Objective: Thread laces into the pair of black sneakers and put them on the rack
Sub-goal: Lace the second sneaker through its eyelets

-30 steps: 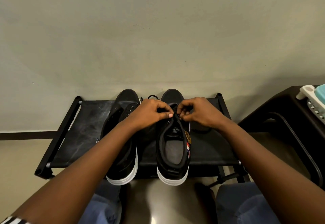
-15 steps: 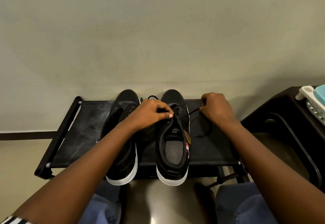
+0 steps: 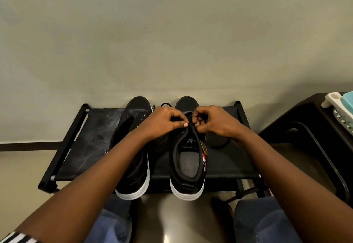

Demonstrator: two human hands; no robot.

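Two knees in blue jeans are nearest to the camera. Beyond them two black sneakers stand side by side on one black rack, heels toward the person. Left sneaker lies under the left forearm. Over the right sneaker both hands have curled fingers: left hand and right hand each pinch the black lace at the eyelets.
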